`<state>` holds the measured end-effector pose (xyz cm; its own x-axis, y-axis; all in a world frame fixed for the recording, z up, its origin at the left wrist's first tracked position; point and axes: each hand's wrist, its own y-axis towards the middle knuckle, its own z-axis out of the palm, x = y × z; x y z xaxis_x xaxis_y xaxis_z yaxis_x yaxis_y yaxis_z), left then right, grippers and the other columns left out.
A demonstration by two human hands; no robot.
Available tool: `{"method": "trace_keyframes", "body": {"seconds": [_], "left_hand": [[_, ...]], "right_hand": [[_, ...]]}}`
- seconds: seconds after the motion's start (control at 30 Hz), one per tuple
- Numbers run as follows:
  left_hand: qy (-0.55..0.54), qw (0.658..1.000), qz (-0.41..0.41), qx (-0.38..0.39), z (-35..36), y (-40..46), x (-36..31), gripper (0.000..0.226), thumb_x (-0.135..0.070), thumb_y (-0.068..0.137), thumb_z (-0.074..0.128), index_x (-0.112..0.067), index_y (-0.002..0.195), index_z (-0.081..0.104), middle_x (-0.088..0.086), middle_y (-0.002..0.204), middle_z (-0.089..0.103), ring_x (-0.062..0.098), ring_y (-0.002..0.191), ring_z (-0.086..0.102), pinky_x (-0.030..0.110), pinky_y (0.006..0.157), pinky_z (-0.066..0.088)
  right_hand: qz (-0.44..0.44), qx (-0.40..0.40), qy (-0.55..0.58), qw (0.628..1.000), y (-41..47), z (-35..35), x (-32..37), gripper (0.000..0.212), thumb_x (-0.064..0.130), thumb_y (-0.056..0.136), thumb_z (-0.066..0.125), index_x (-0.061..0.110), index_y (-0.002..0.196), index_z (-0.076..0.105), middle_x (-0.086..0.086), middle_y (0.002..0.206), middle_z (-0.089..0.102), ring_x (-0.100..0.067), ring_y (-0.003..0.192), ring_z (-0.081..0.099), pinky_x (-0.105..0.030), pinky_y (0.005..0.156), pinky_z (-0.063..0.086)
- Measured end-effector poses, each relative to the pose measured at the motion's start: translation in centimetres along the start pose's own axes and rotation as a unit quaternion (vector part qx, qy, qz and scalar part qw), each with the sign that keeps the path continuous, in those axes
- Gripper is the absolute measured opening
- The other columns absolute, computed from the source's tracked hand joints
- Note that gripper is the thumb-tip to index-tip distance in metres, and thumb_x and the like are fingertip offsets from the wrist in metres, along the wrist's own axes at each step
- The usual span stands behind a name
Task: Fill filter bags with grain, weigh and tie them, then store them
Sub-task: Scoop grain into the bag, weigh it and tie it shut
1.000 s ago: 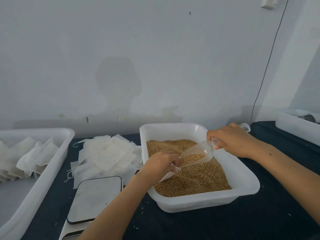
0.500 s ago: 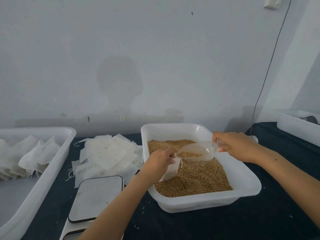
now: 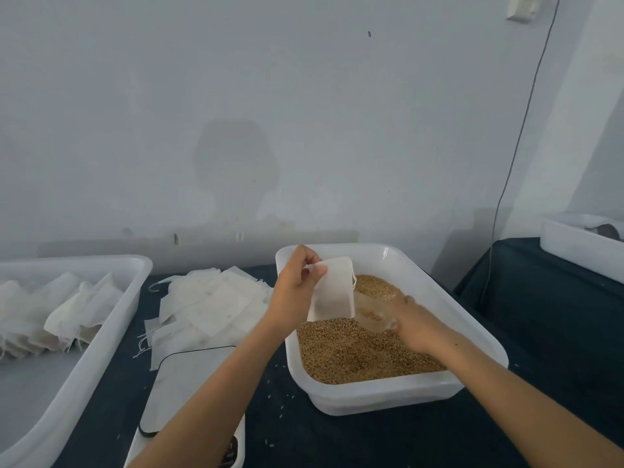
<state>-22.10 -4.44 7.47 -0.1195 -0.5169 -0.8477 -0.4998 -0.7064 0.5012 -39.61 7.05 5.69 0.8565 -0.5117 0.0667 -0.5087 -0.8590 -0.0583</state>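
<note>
fingers (image 3: 312,272) and thumb of left hand (image 3: 294,288) pinching upper left corner of white filter bag (image 3: 333,288), held upright above far left part of grain tub (image 3: 472,327), centre of frame. bag's drawstring loop visible at its upper right edge. right hand (image 3: 413,324) low over the grain (image 3: 358,352), right of centre, fingers curled round clear plastic scoop (image 3: 373,310); scoop blurred, mouth lying just below and right of the bag, on or just above the grain surface, contact not resolvable. both forearms entering from lower edge of frame.

white rectangular tub roughly half filled with golden-brown grain, resting on dark cloth-covered table (image 3: 388,440). left of tub, loose pile of empty filter bags (image 3: 212,304) with trailing strings, flat on the cloth. nearer the lower edge, left of centre, a scale (image 3: 189,383) with pale platform and dark rim, partly covered by left forearm. a few stray grains scattered on the cloth between scale and tub.

far left of frame: large white storage tray (image 3: 111,336) holding a row of white bags (image 3: 60,309) along its far side. upper right edge: part of another white container (image 3: 580,255) on a second dark surface. pale wall (image 3: 304,113) behind, thin cable (image 3: 521,130) running down it at upper right.
</note>
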Motion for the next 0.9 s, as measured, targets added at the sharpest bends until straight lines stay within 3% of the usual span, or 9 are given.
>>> {"method": "trace_keyframes", "body": {"seconds": [0.07,0.2,0.3,0.4,0.47,0.53,0.7,0.83,0.9], "left_hand": [[-0.024,1.000,-0.003,-0.010,-0.2,-0.1,-0.6,0.022,-0.008,0.096,0.049,-0.019,0.078,0.044,-0.009,0.074,0.047,0.006,0.064,0.042,0.018,0.063,0.037],[-0.036,0.999,-0.002,-0.013,-1.4,-0.9,-1.3,0.021,-0.009,0.095,0.050,-0.020,0.078,0.046,-0.014,0.071,0.048,0.000,0.064,0.044,0.021,0.063,0.039],[-0.033,0.999,-0.001,-0.007,-3.0,-1.7,-1.3,0.018,-0.010,0.096,0.050,-0.018,0.080,0.047,-0.011,0.072,0.049,0.000,0.063,0.045,0.020,0.062,0.040],[-0.026,1.000,-0.007,-0.014,-4.6,-2.5,-1.0,0.015,-0.010,0.095,0.051,-0.015,0.081,0.047,-0.010,0.073,0.049,-0.001,0.063,0.045,0.021,0.064,0.042],[-0.033,0.999,-0.018,-0.021,-5.6,-3.1,-0.9,0.015,-0.009,0.095,0.051,-0.014,0.081,0.048,-0.013,0.071,0.050,-0.002,0.063,0.047,0.023,0.065,0.044],[-0.046,0.998,-0.023,-0.025,-6.6,-3.8,-0.8,0.016,-0.007,0.095,0.050,-0.014,0.081,0.048,-0.015,0.069,0.050,-0.002,0.062,0.047,0.019,0.062,0.043],[-0.032,0.998,-0.028,-0.053,-9.8,-6.1,-0.3,0.011,-0.007,0.095,0.050,-0.013,0.086,0.050,-0.005,0.085,0.055,0.007,0.076,0.052,0.030,0.073,0.048],[-0.046,0.991,-0.097,-0.081,-12.4,-8.4,1.5,0.019,-0.014,0.092,0.057,-0.017,0.107,0.045,-0.005,0.105,0.054,0.008,0.086,0.062,0.023,0.072,0.054],[-0.008,0.988,-0.141,-0.067,-13.6,-9.5,2.6,0.016,-0.017,0.089,0.062,-0.018,0.098,0.049,-0.003,0.098,0.058,0.010,0.081,0.063,0.020,0.065,0.054]], "right_hand": [[0.005,0.016,-0.018,1.000,0.1,1.3,0.6,0.059,0.002,0.094,0.046,0.001,0.146,0.017,-0.018,0.147,0.030,-0.030,0.126,0.043,-0.032,0.098,0.041],[0.020,0.056,-0.049,0.997,-0.3,2.1,1.6,0.056,0.007,0.096,0.046,0.003,0.145,0.020,-0.015,0.146,0.030,-0.031,0.129,0.037,-0.037,0.102,0.038],[-0.018,-0.007,-0.039,0.999,-0.7,0.9,2.6,0.045,0.015,0.097,0.045,0.008,0.139,0.029,-0.012,0.140,0.038,-0.028,0.126,0.040,-0.039,0.103,0.038],[-0.112,-0.083,0.256,0.956,-1.5,-1.0,5.5,0.027,0.024,0.098,0.044,0.018,0.124,0.050,0.005,0.123,0.055,-0.011,0.113,0.053,-0.024,0.093,0.043],[-0.146,-0.036,0.465,0.872,-2.6,-2.2,8.3,0.020,0.033,0.096,0.047,0.024,0.108,0.061,0.011,0.105,0.066,-0.007,0.101,0.062,-0.017,0.080,0.049],[-0.152,0.010,0.536,0.831,-3.1,-2.4,10.8,0.014,0.036,0.091,0.055,0.028,0.099,0.063,0.009,0.099,0.070,-0.011,0.095,0.066,-0.023,0.078,0.054],[-0.144,-0.024,0.527,0.837,-3.9,-1.2,15.8,0.012,0.025,0.086,0.067,0.016,0.095,0.067,-0.004,0.094,0.072,-0.022,0.089,0.068,-0.039,0.078,0.055],[-0.136,-0.038,0.533,0.834,-4.3,0.6,18.5,0.015,0.016,0.088,0.065,0.003,0.096,0.067,-0.009,0.096,0.071,-0.024,0.092,0.068,-0.044,0.085,0.054],[-0.133,-0.040,0.521,0.842,-4.2,1.4,19.7,0.021,0.017,0.089,0.064,-0.001,0.100,0.066,-0.011,0.101,0.070,-0.024,0.095,0.066,-0.045,0.088,0.053]]}}
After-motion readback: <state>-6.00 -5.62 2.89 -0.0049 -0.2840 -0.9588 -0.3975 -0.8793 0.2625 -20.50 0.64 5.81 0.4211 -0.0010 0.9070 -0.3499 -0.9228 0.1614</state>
